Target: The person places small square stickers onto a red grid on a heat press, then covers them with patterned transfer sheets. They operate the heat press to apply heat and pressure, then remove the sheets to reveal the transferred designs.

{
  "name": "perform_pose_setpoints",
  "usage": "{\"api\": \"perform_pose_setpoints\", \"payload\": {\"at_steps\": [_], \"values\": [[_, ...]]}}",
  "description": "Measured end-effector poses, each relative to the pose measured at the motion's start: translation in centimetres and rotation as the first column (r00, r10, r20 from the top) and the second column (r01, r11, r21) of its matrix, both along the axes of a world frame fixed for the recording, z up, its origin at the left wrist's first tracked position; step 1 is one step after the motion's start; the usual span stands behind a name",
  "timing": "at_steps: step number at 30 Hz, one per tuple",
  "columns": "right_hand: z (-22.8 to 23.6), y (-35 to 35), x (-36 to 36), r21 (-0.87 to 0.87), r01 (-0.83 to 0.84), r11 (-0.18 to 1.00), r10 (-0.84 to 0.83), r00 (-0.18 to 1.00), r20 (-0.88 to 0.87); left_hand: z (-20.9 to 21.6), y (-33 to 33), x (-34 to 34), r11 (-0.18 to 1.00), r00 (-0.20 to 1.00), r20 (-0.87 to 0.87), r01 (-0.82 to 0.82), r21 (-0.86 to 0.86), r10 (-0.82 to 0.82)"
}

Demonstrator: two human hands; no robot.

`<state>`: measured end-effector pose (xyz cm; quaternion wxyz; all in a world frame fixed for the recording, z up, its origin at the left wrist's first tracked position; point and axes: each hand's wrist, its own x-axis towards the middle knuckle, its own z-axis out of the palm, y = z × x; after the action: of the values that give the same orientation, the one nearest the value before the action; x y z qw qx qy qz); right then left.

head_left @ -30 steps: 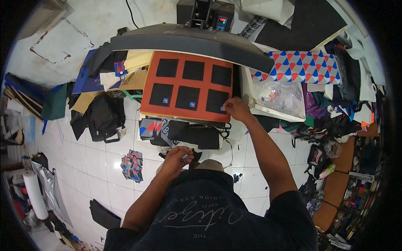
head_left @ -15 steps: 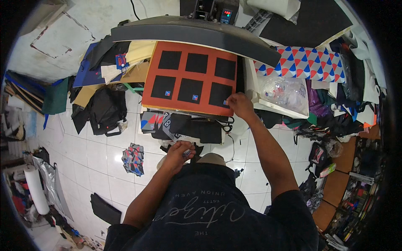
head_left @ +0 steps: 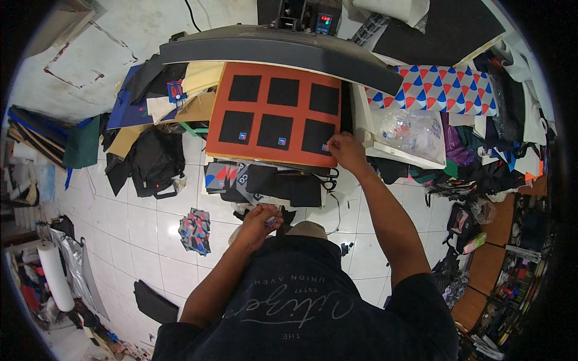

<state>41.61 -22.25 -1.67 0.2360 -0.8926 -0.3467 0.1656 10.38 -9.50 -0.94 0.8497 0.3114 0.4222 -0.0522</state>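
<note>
Through the head camera I see my right hand [head_left: 346,148] bent over the lower right corner of an orange-red rectangular pad [head_left: 263,109]. Its fingers are drawn together, the tips touching a small blue label with red and white marks [head_left: 325,147], which lies at the lower right corner of a black square piece of fabric [head_left: 319,132]. Whether they pinch the label or only press it, I cannot tell from here. Six such squares lie in two rows on the pad; the other two in the near row carry matching blue labels [head_left: 282,141] at their lower right corners, their print too fine for me to read. My left hand [head_left: 259,222] is curled closed around a small whitish-blue piece, near my body.

Pale lettering [head_left: 289,289] runs upside down to me across the black T-shirt. Red and green figures glow on a small digital display [head_left: 324,23], behind the long grey upper plate [head_left: 283,51] raised over the pad. Black-handled scissors [head_left: 329,179] sit just below the pad's near edge. To the right, a red, blue and grey patterned sheet [head_left: 433,90] lies beyond a bulging clear plastic bag [head_left: 400,129]. White tiles cover the floor [head_left: 144,231], where patterned pieces [head_left: 194,231] are heaped.
</note>
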Motion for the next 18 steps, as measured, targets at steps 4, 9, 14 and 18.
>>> {"api": "perform_pose_setpoints", "payload": {"at_steps": [4,9,14,18], "values": [[0.6,0.3,-0.1,-0.008,0.029,1.000,-0.029,0.999,-0.020,0.5,0.2,0.4,1.000,1.000,-0.030,0.010,0.020,-0.009],[0.8,0.4,-0.1,0.014,0.019,1.000,-0.019,1.000,0.000,-0.3,0.5,0.5,1.000,0.999,-0.031,0.010,0.012,-0.009],[-0.3,0.1,0.1,0.063,0.004,0.998,-0.010,0.995,0.097,0.3,0.5,0.8,1.000,0.999,-0.029,-0.031,0.000,0.031],[-0.4,0.1,0.0,0.074,-0.001,0.997,-0.006,0.995,0.096,0.2,0.7,0.7,1.000,0.999,-0.033,0.000,0.022,0.001]]}}
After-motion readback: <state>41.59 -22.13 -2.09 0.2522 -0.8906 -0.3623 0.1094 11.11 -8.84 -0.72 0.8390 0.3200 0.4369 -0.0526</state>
